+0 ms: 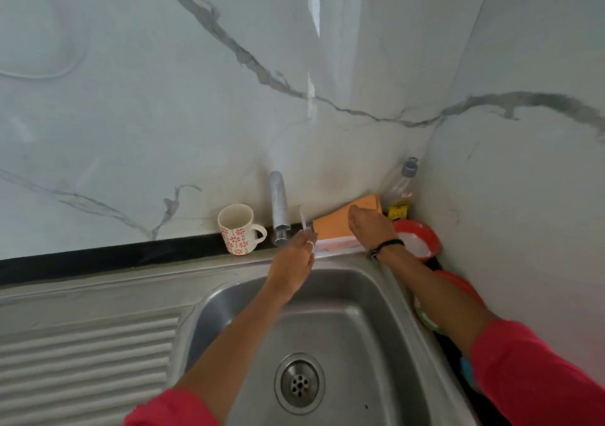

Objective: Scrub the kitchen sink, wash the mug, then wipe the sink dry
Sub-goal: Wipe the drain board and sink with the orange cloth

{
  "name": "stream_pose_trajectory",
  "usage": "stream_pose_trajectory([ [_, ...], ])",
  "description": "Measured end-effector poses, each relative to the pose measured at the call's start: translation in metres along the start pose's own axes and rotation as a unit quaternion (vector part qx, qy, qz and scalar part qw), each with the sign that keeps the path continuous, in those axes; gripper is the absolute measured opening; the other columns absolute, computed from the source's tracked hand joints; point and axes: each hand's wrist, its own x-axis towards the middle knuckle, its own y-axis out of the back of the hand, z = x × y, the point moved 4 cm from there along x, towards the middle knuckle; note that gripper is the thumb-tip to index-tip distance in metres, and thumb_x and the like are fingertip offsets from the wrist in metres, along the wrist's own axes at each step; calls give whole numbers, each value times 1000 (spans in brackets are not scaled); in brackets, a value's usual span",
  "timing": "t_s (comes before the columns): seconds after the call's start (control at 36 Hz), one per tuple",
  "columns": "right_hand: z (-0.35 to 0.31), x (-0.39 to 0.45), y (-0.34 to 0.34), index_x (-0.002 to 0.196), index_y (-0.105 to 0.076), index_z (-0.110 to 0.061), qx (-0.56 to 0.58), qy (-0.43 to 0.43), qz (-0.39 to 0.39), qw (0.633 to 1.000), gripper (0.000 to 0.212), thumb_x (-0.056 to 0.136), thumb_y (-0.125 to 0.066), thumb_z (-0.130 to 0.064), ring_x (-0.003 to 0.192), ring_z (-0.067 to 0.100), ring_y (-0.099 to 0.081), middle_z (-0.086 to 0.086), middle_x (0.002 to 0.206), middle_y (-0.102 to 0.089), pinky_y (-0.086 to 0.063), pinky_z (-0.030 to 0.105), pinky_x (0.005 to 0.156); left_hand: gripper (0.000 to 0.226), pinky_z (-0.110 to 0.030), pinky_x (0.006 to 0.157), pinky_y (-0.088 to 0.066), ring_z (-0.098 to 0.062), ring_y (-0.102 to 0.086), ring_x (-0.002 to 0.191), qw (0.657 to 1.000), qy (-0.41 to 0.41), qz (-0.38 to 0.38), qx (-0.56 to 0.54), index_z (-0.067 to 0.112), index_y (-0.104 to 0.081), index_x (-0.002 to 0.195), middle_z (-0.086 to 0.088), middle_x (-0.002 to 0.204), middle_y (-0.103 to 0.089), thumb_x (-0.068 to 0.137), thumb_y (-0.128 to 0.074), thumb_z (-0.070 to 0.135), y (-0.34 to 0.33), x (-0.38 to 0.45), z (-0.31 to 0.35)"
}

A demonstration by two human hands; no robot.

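The mug point(240, 229) stands upright on the black ledge at the back of the sink, centre-left of the frame, mouth up and handle pointing toward the right, at the tap point(279, 207). The tap rises just right of the mug, its spout reaching up and slightly left along the marble wall point(163, 98).

The left hand point(294, 258) reaches up the middle of the frame to the tap's base; its fingers are curled and appear to pinch a thin white lever point(303, 217) that sticks upward, though blur hides the exact grip. A ring shows on one finger.

The right hand point(370, 225) lies palm down at centre-right on an orange cloth point(337, 224), fingers bent over the cloth's far part; a dark band circles the wrist. The cloth lies flat on the sink's back rim, long side running toward the corner.

The steel sink point(370, 320) fills the lower middle, drain point(299, 383) near the bottom, with a ribbed drainboard point(88, 357) at lower left. In the right corner a clear bottle point(401, 189) and a red bowl point(422, 229) holding something white crowd against the wall, leaving little room there; the basin and drainboard lie open.
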Motion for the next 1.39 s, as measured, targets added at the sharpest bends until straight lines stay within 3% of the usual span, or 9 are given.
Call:
stream_pose_trajectory([
  [0.08, 11, 26, -9, 118, -52, -6, -30, 31, -31, 999, 28, 93, -38, -6, 112, 30, -54, 16, 118, -59, -46, 37, 84, 46, -32, 117, -22, -20, -19, 143, 997, 17, -29, 73, 6, -27, 145, -7, 155, -21, 101, -33, 14, -7, 17, 0],
  [0.22, 23, 62, -24, 128, -45, -12, -151, 88, -31, 984, 36, 93, -40, -9, 120, 30, -44, 13, 127, -50, -37, 40, 96, 31, -33, 92, -51, -23, -61, 109, 983, 76, -89, 142, 6, -49, 128, -12, 127, -57, 98, -43, 11, -14, 29, -6],
  [0.39, 29, 80, -39, 134, -39, -19, -278, 73, -32, 957, 38, 97, -35, -14, 128, 29, -36, 12, 134, -45, -24, 45, 109, 26, -32, 90, -51, -25, -62, 107, 968, 84, -119, 204, 3, -51, 121, -14, 117, -62, 96, -44, 8, -17, 41, -2],
  [0.53, 25, 74, -40, 126, -38, -14, -310, 35, -29, 950, 32, 95, -35, -7, 116, 29, -45, 16, 126, -45, -40, 37, 92, 28, -35, 91, -49, -27, -59, 111, 950, 69, -147, 266, 1, -50, 123, -14, 121, -59, 96, -42, 4, -14, 52, 1],
  [0.72, 16, 68, -32, 121, -41, -9, -248, 30, -26, 968, 29, 93, -37, -3, 108, 28, -51, 14, 119, -51, -42, 36, 90, 28, -34, 90, -48, -26, -60, 110, 934, 58, -166, 312, 2, -51, 123, -13, 120, -60, 95, -44, 5, -9, 54, 11],
  [1.0, -10, 35, 43, 120, -47, 4, 114, -23, -18, 993, 29, 94, -42, -6, 114, 35, -52, 20, 124, -52, -43, 37, 90, 39, -42, 105, -35, -26, -46, 127, 957, 123, -115, 238, 5, -39, 137, -14, 140, -44, 99, -36, 14, -20, 42, 10],
  [1.14, 17, 1, 64, 117, -42, 0, 408, -170, -6, 897, 26, 92, -42, -9, 95, 26, -50, 15, 103, -50, -38, 32, 74, 70, -44, 117, -11, -27, -8, 145, 977, 157, -58, 130, 12, 6, 149, -14, 157, -6, 97, -41, 23, -37, 15, 0],
  [1.28, 15, -50, 26, 75, -42, -11, 697, -200, -89, 683, 32, 44, -45, -6, 66, 21, -43, 6, 72, -39, -36, 22, 54, 73, -37, 119, -10, -23, -3, 146, 988, 148, -38, 35, 13, 2, 149, -11, 157, -1, 95, -47, 17, -37, -28, 7],
  [1.39, -5, -93, 3, 72, -46, -9, 787, -189, -156, 566, 33, 42, -40, 2, 65, 21, -47, 2, 60, -56, -44, 20, 46, 71, -32, 118, -4, -20, -3, 146, 987, 153, -48, 20, 13, 0, 150, -7, 158, 0, 95, -46, 17, -37, -71, 2],
])
